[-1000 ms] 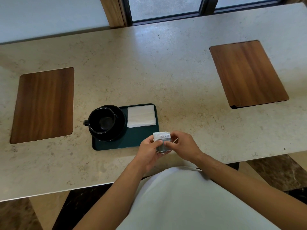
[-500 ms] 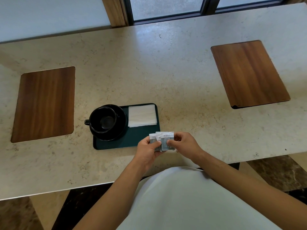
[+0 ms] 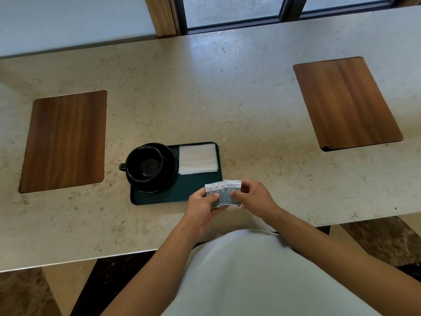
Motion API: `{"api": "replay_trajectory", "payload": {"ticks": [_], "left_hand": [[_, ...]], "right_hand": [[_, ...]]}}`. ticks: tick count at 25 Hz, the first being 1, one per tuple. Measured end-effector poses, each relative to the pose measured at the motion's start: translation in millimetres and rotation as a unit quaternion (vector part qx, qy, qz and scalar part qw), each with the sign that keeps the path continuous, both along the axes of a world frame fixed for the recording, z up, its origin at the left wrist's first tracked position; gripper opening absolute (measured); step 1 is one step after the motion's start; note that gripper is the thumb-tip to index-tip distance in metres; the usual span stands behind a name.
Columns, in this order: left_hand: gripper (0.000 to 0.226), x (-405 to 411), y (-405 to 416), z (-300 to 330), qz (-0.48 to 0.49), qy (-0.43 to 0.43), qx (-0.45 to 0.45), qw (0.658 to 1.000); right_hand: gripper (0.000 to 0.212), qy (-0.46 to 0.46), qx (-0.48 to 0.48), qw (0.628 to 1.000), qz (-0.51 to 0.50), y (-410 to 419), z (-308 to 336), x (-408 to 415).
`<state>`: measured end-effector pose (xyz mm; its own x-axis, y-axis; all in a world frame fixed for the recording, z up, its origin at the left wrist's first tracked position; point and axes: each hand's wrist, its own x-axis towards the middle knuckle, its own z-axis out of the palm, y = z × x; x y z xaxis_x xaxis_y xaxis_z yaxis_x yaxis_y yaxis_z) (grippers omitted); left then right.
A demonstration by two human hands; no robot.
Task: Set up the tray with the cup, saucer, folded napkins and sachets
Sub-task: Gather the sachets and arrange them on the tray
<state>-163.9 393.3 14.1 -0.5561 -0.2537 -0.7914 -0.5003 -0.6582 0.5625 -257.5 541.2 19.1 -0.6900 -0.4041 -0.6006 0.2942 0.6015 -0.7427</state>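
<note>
A dark green tray [image 3: 182, 192] lies on the stone counter. On its left half stands a black cup [image 3: 144, 163] on a black saucer [image 3: 167, 174], handle pointing left. Folded white napkins [image 3: 197, 158] lie in the tray's far right corner. Over the tray's near right corner I hold several grey-and-white sachets [image 3: 231, 190] fanned out side by side. My left hand [image 3: 202, 207] pinches the left end of the fan, thumb on top. My right hand [image 3: 255, 197] pinches the rightmost sachet.
Two wooden inlays are set in the counter [image 3: 227, 99], one at the left [image 3: 65, 140] and one at the far right [image 3: 346, 101]. A window frame runs behind the counter. The counter's front edge is close to my body.
The sachets were a tight stack a second ago; both hands have spread them into a fan and shifted slightly left over the tray corner.
</note>
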Motion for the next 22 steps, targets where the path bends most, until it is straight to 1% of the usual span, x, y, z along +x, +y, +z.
{"api": "replay_trajectory", "payload": {"ticks": [6,10,12,14,18,20,22], "left_hand": [[0.024,4.7,-3.7,1.0,0.002,0.013,0.013,1.0],[0.023,11.5,-9.0,2.3,0.002,0.016,-0.014,1.0],[0.024,14.4,-15.0,0.4,0.016,0.009,-0.028,0.999],[0.023,15.6,-22.7,-1.6,0.028,0.002,-0.035,0.999],[0.023,14.1,-37.0,-5.2,0.017,-0.013,-0.055,0.998],[0.022,11.3,-40.9,-4.1,0.009,-0.014,-0.082,0.996],[0.022,6.5,-45.1,-2.8,-0.018,-0.01,-0.157,0.987]], "right_hand": [[0.029,-0.013,0.001,1.0,0.007,-3.4,-1.1,4.1],[0.028,0.018,0.013,0.999,0.047,-16.4,-0.3,8.2],[0.026,0.017,0.01,0.998,0.054,-25.9,-0.4,9.0],[0.024,-0.002,0.001,0.999,0.044,-34.8,-1.1,8.7],[0.013,-0.03,-0.002,0.999,0.012,-49.1,-1.4,6.3],[0.012,-0.028,-0.004,1.0,0.001,-55.0,-0.2,3.8],[0.015,-0.011,0.008,1.0,-0.013,-60.7,0.7,0.6]]}}
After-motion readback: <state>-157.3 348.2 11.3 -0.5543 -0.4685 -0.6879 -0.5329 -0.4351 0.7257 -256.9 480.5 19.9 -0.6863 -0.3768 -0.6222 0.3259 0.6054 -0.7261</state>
